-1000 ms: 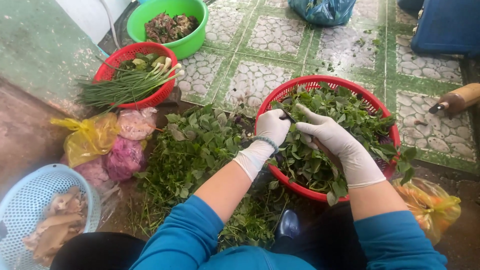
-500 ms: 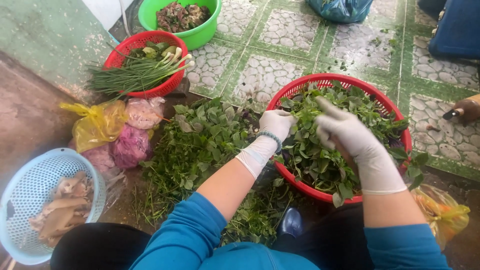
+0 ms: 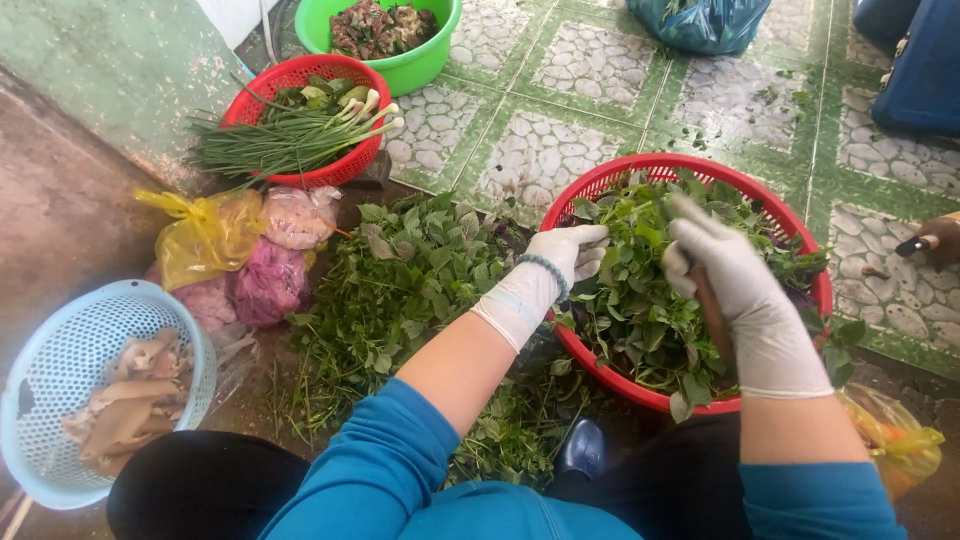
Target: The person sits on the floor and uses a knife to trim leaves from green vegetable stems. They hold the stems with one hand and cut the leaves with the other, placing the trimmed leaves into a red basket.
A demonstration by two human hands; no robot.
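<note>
Both your gloved hands are at the big red basket (image 3: 612,185) of picked green leaves (image 3: 640,300). Your left hand (image 3: 565,255) rests at the basket's near-left rim with its fingers curled loosely into the leaves; whether it pinches a sprig I cannot tell. Your right hand (image 3: 735,290) hovers over the middle of the basket, fingers closed around a brown stem or stick (image 3: 708,318) that runs down under your palm. The basket already looks well filled, so much of the picking seems done. Still, a large heap of unsorted herbs (image 3: 400,290) lies on the floor just left of the basket, reaching under your left forearm, so a good share looks left to go. Farther left sit plastic bags (image 3: 210,235), a small red basket of spring onions (image 3: 290,140), a green bowl (image 3: 420,65) and a blue basket (image 3: 60,360).
</note>
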